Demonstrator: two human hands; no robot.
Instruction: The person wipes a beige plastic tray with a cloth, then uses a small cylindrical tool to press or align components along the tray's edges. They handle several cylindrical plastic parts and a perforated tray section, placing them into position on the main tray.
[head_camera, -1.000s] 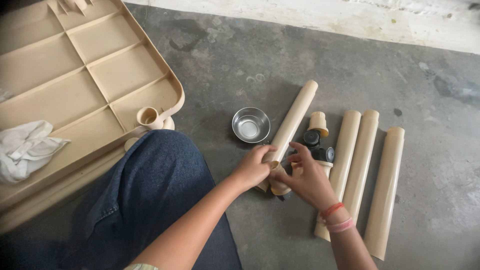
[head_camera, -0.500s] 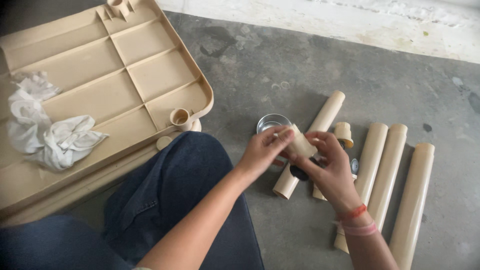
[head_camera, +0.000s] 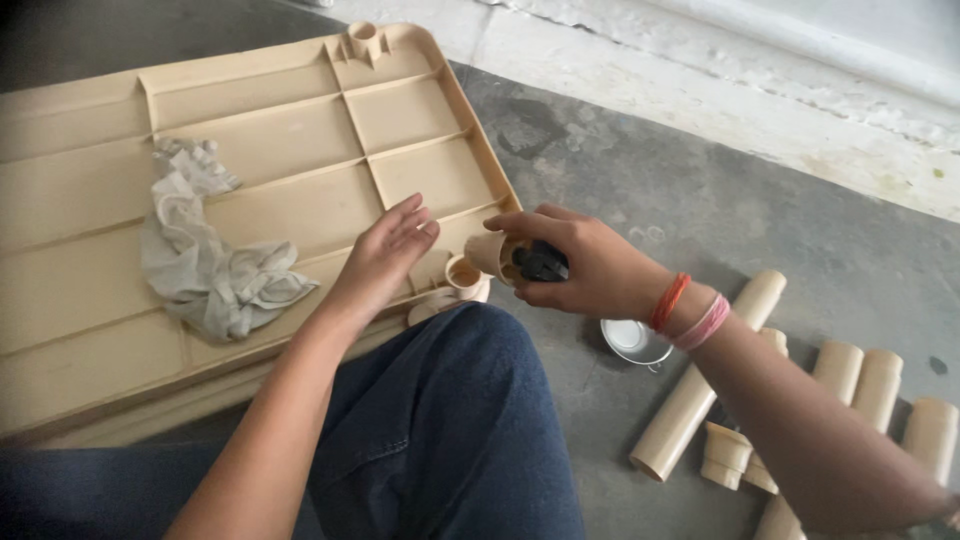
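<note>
The right hand (head_camera: 585, 268) grips a short beige plastic tube piece (head_camera: 492, 251) with a black cap (head_camera: 541, 262), just above the beige ribbed plastic panel's (head_camera: 300, 150) near-right corner socket (head_camera: 464, 275). The left hand (head_camera: 385, 255) hovers open, empty, over the panel.

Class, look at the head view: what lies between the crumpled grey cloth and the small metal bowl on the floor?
In the head view, the left hand, a round socket at the beige tabletop's corner, and the right hand holding a beige cap.

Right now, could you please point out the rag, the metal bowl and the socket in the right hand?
Rag (head_camera: 215, 265), head view, middle folds.
Metal bowl (head_camera: 632, 341), head view, inside bottom.
Socket (head_camera: 487, 252), head view, beige side wall.
</note>
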